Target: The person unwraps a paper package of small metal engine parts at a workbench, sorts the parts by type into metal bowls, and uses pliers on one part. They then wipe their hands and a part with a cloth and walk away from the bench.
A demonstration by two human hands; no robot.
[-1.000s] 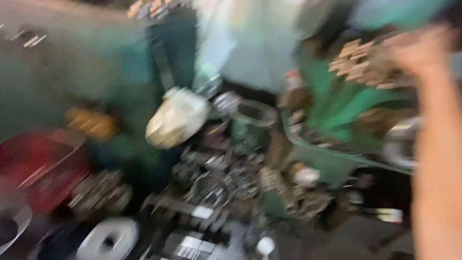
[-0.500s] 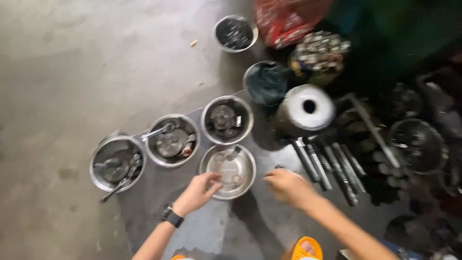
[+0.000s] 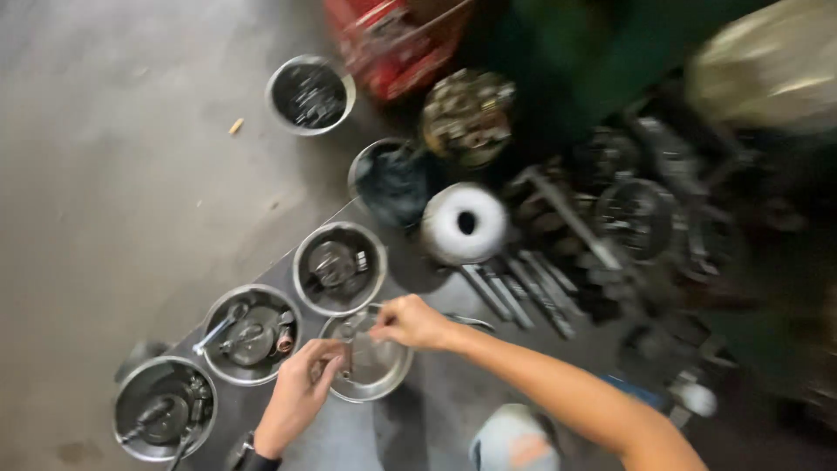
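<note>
Hovering over a shallow steel bowl (image 3: pixel 370 366) on the grey floor, both hands are meeting at a small metal part (image 3: pixel 349 344). The left hand (image 3: pixel 296 392) is curling its fingers and pinching the lower end of that slim, dull-silver piece, while the right hand (image 3: pixel 410 323) is closing its fingertips on the upper end, just above the bowl's rim. The part is looking narrow and upright, though blur is hiding its exact shape. The bowl is looking shiny, round and nearly bare inside.

Three more steel bowls are sitting close by, holding dark machine parts: one (image 3: pixel 340 266) just behind, one (image 3: pixel 251 334) to the left with a wrench-like tool, and one (image 3: pixel 164 419) further left. A white roll (image 3: pixel 464 224) is standing near a row of long metal rods (image 3: pixel 523 296).
</note>
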